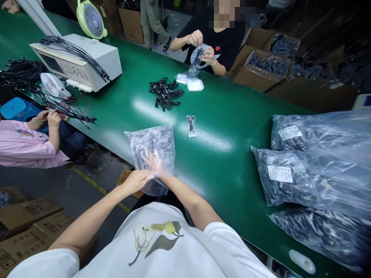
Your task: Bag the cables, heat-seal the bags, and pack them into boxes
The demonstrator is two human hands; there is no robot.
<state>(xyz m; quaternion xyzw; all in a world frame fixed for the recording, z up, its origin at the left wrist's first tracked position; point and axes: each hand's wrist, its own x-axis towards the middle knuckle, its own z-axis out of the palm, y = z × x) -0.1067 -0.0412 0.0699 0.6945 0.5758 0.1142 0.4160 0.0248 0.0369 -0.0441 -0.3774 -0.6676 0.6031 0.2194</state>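
A clear plastic bag [152, 148] with dark cable pieces inside lies at the near edge of the green table [226, 154]. My left hand [136, 180] is closed on the bag's near edge. My right hand [155, 164] is pushed into the bag's mouth, and its fingers show spread and flat through the plastic. A small sealed packet [191, 126] lies on the table just beyond the bag. Farther off is a loose pile of black cables [165, 92].
Large plastic bags full of cables [315, 170] are stacked at the right. A white test machine [78, 58] and fans stand at the far left. One person packs small bags across the table [208, 46]; another in pink [29, 143] handles cables at left. Cardboard boxes sit on the floor.
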